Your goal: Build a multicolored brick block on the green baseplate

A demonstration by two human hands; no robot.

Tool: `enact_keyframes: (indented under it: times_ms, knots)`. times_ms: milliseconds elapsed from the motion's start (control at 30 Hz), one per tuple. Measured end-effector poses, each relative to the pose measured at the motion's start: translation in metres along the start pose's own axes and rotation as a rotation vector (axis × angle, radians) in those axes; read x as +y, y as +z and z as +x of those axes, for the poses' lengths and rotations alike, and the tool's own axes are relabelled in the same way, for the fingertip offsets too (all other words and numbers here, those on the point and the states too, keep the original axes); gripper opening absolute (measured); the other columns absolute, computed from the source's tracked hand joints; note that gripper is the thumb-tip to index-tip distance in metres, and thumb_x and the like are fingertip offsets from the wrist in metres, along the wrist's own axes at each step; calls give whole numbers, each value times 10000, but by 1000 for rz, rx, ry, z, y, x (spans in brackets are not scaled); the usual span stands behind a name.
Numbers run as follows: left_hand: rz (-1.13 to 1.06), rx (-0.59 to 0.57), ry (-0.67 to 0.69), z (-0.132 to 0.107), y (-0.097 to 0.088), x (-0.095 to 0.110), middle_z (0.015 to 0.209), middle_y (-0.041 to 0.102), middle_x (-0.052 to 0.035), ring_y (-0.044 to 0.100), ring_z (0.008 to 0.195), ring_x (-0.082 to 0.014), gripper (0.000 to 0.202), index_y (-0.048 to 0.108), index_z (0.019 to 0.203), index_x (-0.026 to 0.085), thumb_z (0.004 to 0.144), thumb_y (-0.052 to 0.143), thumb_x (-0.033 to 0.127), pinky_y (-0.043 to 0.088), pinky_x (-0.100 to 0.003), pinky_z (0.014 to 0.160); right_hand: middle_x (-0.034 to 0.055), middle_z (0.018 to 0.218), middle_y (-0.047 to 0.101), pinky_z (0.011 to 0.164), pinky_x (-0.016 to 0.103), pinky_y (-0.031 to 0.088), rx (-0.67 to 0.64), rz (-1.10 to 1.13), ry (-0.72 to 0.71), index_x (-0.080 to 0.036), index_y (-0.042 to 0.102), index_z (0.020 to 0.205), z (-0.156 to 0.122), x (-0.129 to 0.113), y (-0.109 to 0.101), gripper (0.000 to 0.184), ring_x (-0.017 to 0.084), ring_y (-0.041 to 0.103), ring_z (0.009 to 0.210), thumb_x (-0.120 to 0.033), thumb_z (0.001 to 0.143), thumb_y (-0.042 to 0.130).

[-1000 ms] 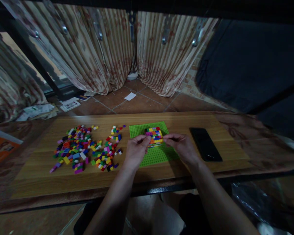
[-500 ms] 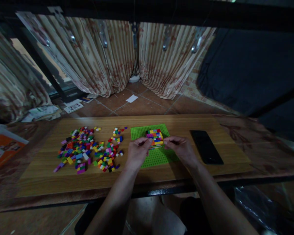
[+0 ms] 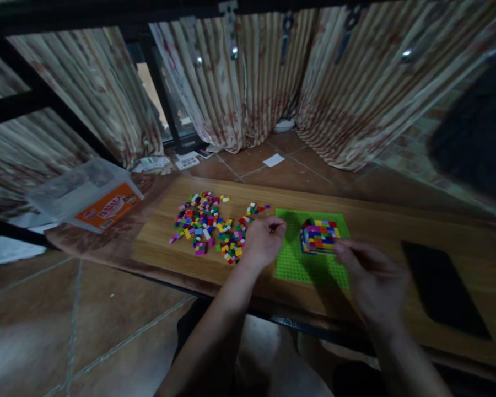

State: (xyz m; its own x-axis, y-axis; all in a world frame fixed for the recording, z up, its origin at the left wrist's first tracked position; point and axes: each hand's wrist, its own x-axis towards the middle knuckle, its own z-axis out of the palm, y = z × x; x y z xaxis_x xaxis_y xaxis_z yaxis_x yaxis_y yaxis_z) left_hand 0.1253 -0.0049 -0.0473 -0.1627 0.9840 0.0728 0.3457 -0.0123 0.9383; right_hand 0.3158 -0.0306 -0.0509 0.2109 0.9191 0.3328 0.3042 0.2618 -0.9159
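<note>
While both bare hands reach over the wooden tabletop [image 3: 159,260] in the head view, a block of multicoloured bricks [image 3: 319,236] sits between them on a green studded baseplate [image 3: 288,266], towards its far right part. The left hand [image 3: 261,243] hovers by the baseplate's left edge, next to the loose bricks, its fingers [image 3: 276,223] curled in and bunched close together; whether they pinch a small piece cannot be told. The right hand [image 3: 376,278] is at the other side of the block, thumb and forefinger extended and drawn near each other at its right end. Blur hides whether those fingertips touch the block or have hold of anything.

To the left of the baseplate, loose bricks lie in two groups: a larger heap [image 3: 198,216] farther left and a smaller cluster [image 3: 230,240] close to the left hand, partly covered by it. A flat black slab [image 3: 442,289] lies on the tabletop to the right of the right hand. Past the tabletop's left end stands a clear plastic box [image 3: 76,184] with an orange label [image 3: 109,209]. Striped curtains [image 3: 260,82] hang behind, and a white sheet of paper [image 3: 273,160] lies on the tiled floor [image 3: 124,314]
</note>
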Motion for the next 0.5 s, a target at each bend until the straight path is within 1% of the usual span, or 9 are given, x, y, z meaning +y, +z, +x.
enact_keyframes:
  times_ms: [100,167,200,300,367,433,500]
  knots:
    - [140,50,-15,-1,-21,-2,779,729,-43,636,722,-177,196,740,782,202,792,548,165,455,-275,705,24,871,729,703,316,521,-370,-133,-148,-262,716,859,-21,-8,24,105,195,676,785,-328,848,636]
    - [190,72,-42,-1,-36,-4,811,739,-53,647,756,-186,204,744,799,208,782,549,147,461,-281,732,31,875,719,719,315,514,-516,-200,-230,-252,704,884,-28,-8,39,139,189,673,791,-296,891,572]
    - [216,74,-57,-1,-44,-6,816,740,-57,648,763,-189,206,745,795,209,773,553,139,460,-280,732,34,878,714,727,314,510,-558,-231,-250,-244,697,896,-29,-8,46,154,187,671,796,-277,903,547]
    - [324,73,-101,0,-69,-13,760,725,-62,637,712,-191,216,745,752,202,735,554,104,444,-275,694,44,909,704,747,317,498,-624,-307,-263,-226,683,921,-29,-4,64,174,193,666,832,-226,911,509]
    - [393,83,-93,0,-82,-18,707,702,-55,622,678,-188,224,735,705,193,709,546,72,426,-267,668,49,927,697,762,323,491,-638,-343,-264,-218,678,923,-29,-2,74,177,200,661,852,-206,905,502]
    - [458,82,-81,-1,-92,-21,664,678,-49,609,660,-189,226,719,658,186,692,540,52,411,-262,649,51,931,692,776,327,484,-631,-376,-260,-215,676,920,-29,-1,82,177,205,656,861,-196,899,501]
    - [514,70,-88,-2,-98,-25,685,686,-57,616,688,-198,238,723,671,186,688,532,45,410,-264,657,50,941,690,793,328,479,-616,-397,-251,-215,675,928,-30,-2,90,178,206,654,871,-192,896,502]
